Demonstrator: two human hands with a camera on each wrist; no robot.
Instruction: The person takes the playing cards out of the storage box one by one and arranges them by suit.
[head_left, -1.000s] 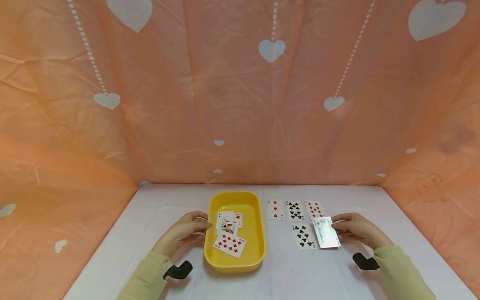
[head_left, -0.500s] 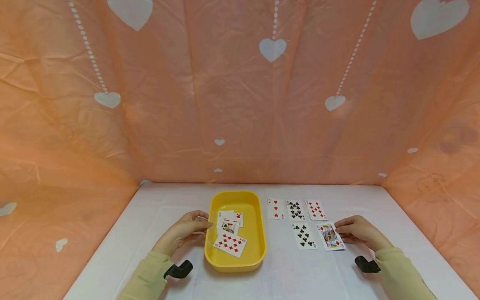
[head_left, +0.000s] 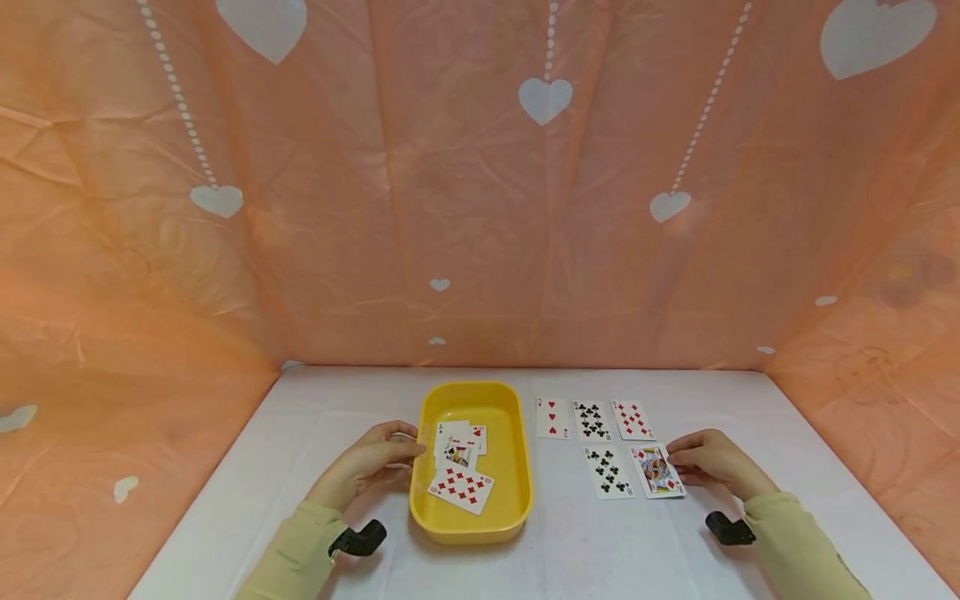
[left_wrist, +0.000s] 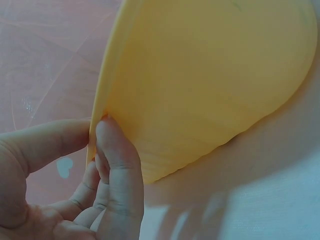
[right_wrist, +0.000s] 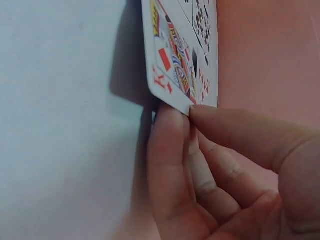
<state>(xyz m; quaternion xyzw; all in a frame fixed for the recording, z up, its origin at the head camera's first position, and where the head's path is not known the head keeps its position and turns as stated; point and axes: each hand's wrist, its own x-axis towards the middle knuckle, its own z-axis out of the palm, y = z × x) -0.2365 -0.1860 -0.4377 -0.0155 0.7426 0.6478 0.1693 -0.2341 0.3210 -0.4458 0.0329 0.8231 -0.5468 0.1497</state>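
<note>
My left hand point(head_left: 378, 458) pinches the left rim of a yellow tray point(head_left: 517, 467), thumb and forefinger on either side of its wall in the left wrist view. Inside the tray lie several playing cards, a diamonds card point(head_left: 461, 489) on top nearest me. Between thumb and fingers my right hand point(head_left: 712, 462) holds the right edge of a king of diamonds point(head_left: 658, 472), face up. The right wrist view shows the king point(right_wrist: 172, 55) raised over the table, its shadow beside it. To its left is a clubs card point(head_left: 608, 472).
Behind these cards lies a row: a three of hearts point(head_left: 552, 418), another clubs card point(head_left: 592, 421) and a diamonds card point(head_left: 632, 420). The white table point(head_left: 337, 400) ends at an orange cloth backdrop point(head_left: 480, 208) with hearts, which also rises at both sides.
The king of diamonds has come down toward me, away from the back row's diamonds card, and its glare has gone. Lately it shifted slightly left. The left hand and tray stay put.
</note>
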